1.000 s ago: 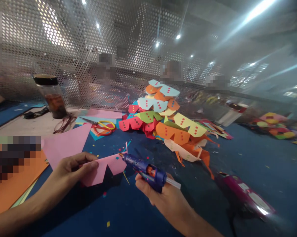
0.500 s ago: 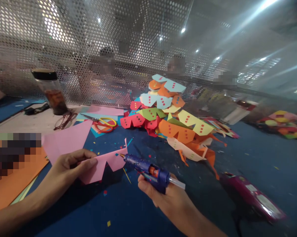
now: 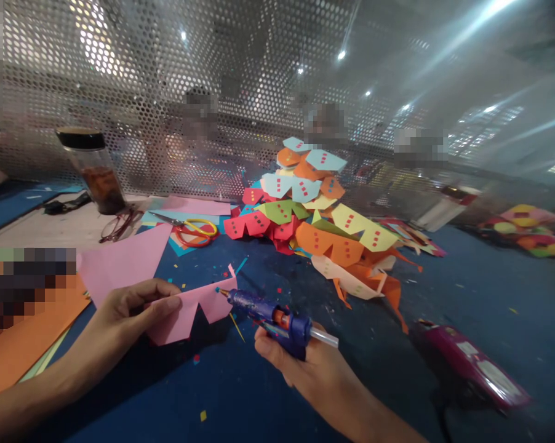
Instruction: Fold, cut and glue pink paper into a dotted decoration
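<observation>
My left hand (image 3: 139, 314) pinches the left end of a folded pink paper cutout (image 3: 178, 320), which has a notch in its lower edge and a thin strip standing up at its right end. In my right hand (image 3: 314, 369) is a blue hot glue gun (image 3: 263, 314), with a clear glue stick (image 3: 323, 336) poking out of its back. A small blue paper square (image 3: 217, 289) sits at the gun's nozzle, over the right part of the pink cutout. Whether the square touches the pink paper I cannot tell.
Folded paper cutouts (image 3: 328, 240) with dotted squares pile up behind my hands. Scissors (image 3: 194, 231), pink paper (image 3: 125, 261), glasses (image 3: 120, 224) and a jar (image 3: 99, 172) lie or stand left. A purple device (image 3: 475, 366) lies right. A perforated metal screen (image 3: 240, 80) closes off the back.
The glue gun has shifted slightly left, its nozzle and the blue square moving further in over the pink cutout. My left hand has stayed almost still.
</observation>
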A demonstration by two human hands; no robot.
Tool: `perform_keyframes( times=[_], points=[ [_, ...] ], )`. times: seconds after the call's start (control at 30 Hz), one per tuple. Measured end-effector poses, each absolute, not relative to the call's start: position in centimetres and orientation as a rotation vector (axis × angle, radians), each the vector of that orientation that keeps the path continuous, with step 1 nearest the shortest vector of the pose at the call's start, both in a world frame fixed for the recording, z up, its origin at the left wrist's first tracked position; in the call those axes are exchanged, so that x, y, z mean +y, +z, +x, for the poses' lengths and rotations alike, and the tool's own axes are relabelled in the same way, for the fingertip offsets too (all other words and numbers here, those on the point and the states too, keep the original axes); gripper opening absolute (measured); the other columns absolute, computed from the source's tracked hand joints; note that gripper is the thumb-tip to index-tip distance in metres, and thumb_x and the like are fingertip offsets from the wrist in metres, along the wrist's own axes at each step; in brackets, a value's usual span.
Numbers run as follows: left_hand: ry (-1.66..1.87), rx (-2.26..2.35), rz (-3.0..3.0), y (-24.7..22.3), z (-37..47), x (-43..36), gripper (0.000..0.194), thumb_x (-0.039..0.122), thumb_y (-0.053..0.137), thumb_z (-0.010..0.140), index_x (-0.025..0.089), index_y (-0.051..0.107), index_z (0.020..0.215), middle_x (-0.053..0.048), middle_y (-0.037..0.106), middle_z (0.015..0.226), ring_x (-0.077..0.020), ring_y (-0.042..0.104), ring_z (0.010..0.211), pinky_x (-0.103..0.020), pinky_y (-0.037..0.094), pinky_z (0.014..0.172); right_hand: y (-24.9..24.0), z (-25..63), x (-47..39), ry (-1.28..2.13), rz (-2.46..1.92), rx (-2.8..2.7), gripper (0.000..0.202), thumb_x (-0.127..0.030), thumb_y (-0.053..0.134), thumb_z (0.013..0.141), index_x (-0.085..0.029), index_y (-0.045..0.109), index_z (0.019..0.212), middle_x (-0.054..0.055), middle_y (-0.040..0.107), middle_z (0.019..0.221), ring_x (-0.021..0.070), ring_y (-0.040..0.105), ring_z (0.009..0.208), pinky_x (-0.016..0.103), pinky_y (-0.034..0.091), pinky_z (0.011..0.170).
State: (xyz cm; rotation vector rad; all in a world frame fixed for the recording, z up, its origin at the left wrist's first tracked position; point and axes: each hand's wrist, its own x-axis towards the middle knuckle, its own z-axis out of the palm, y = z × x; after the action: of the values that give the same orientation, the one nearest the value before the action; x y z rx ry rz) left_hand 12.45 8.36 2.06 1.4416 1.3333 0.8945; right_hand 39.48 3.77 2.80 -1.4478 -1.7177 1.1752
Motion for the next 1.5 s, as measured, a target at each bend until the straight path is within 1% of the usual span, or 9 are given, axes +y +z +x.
perform_keyframes(
  times=[0.1, 0.3, 0.4, 0.47, 0.6, 0.73, 1.0, 1.27, 1.5],
  points=[
    [0.897, 1.33, 1.452, 2.1, 12.5, 8.4, 0.044, 0.065, 0.07, 0.073, 0.022, 0.073, 0.072, 0.003, 0.056, 0.053, -0.012, 0.046, 0.049, -0.021, 0.036, 0.046, 2.8, 39.5, 3.8, 1.186, -1.438, -1.718, 0.025, -0.044, 0.061, 0.094, -0.021, 0.063, 0.083, -0.005, 0.049, 0.062, 0.0085, 0.042, 0.051, 0.021, 0.036, 0.045],
    [0.895, 1.326, 1.477, 2.4, 12.6, 8.6, 0.043, 0.064, 0.068, 0.075, 0.022, 0.071, 0.071, 0.004, 0.056, 0.051, -0.0097, 0.038, 0.043, -0.02, 0.026, 0.04, 2.8, 39.6, 3.6, 1.18, -1.467, -1.698, 0.025, -0.044, 0.061, 0.095, -0.022, 0.061, 0.084, -0.007, 0.045, 0.059, 0.0078, 0.039, 0.049, 0.02, 0.032, 0.042],
    [0.891, 1.306, 1.466, 2.2, 12.5, 8.5, 0.043, 0.064, 0.068, 0.076, 0.022, 0.071, 0.071, 0.004, 0.056, 0.052, -0.0097, 0.039, 0.044, -0.02, 0.029, 0.041, 2.9, 39.6, 3.7, 1.184, -1.468, -1.682, 0.024, -0.043, 0.061, 0.094, -0.021, 0.06, 0.083, -0.007, 0.043, 0.059, 0.0076, 0.037, 0.049, 0.02, 0.031, 0.042],
    [0.898, 1.295, 1.468, 2.1, 12.4, 8.4, 0.043, 0.064, 0.068, 0.076, 0.022, 0.07, 0.07, 0.004, 0.055, 0.052, -0.0099, 0.041, 0.045, -0.02, 0.031, 0.043, 2.9, 39.5, 3.7, 1.191, -1.452, -1.689, 0.025, -0.042, 0.061, 0.094, -0.021, 0.06, 0.082, -0.006, 0.045, 0.06, 0.0078, 0.038, 0.05, 0.02, 0.032, 0.043],
    [0.895, 1.306, 1.473, 2.0, 12.3, 8.4, 0.042, 0.063, 0.068, 0.077, 0.022, 0.071, 0.072, 0.004, 0.055, 0.053, -0.0093, 0.039, 0.045, -0.019, 0.027, 0.041, 3.1, 39.4, 3.6, 1.187, -1.44, -1.712, 0.025, -0.043, 0.062, 0.092, -0.021, 0.062, 0.081, -0.005, 0.05, 0.062, 0.0084, 0.042, 0.052, 0.021, 0.035, 0.045],
    [0.887, 1.306, 1.463, 1.9, 12.2, 8.5, 0.042, 0.064, 0.068, 0.078, 0.022, 0.071, 0.074, 0.004, 0.054, 0.052, -0.0096, 0.039, 0.046, -0.019, 0.027, 0.042, 3.1, 39.4, 3.5, 1.145, -1.466, -1.72, 0.025, -0.044, 0.062, 0.092, -0.022, 0.064, 0.081, -0.006, 0.048, 0.058, 0.0086, 0.042, 0.048, 0.021, 0.034, 0.041],
    [0.913, 1.274, 1.417, 0.8, 11.5, 8.6, 0.042, 0.063, 0.07, 0.079, 0.022, 0.071, 0.079, 0.003, 0.058, 0.059, -0.0117, 0.048, 0.054, -0.019, 0.037, 0.05, 2.1, 39.4, 3.4, 0.875, -1.466, -1.758, 0.029, -0.054, 0.064, 0.088, -0.026, 0.064, 0.077, 0.001, 0.06, 0.07, 0.0163, 0.058, 0.062, 0.025, 0.052, 0.054],
    [0.944, 1.253, 1.387, 0.3, 11.2, 8.8, 0.039, 0.061, 0.071, 0.081, 0.022, 0.072, 0.082, 0.004, 0.058, 0.06, -0.0111, 0.048, 0.055, -0.019, 0.036, 0.049, 2.0, 39.4, 3.5, 0.793, -1.427, -1.813, 0.028, -0.053, 0.064, 0.088, -0.028, 0.066, 0.075, 0.001, 0.064, 0.068, 0.0184, 0.061, 0.061, 0.029, 0.055, 0.056],
    [0.939, 1.235, 1.387, 0.2, 11.1, 8.6, 0.035, 0.057, 0.071, 0.083, 0.022, 0.071, 0.081, 0.004, 0.058, 0.06, -0.0103, 0.049, 0.054, -0.018, 0.037, 0.049, 1.7, 39.4, 3.4, 0.759, -1.436, -1.818, 0.031, -0.056, 0.064, 0.087, -0.028, 0.066, 0.073, 0.001, 0.063, 0.064, 0.018, 0.06, 0.057, 0.029, 0.054, 0.051]
  ],
)
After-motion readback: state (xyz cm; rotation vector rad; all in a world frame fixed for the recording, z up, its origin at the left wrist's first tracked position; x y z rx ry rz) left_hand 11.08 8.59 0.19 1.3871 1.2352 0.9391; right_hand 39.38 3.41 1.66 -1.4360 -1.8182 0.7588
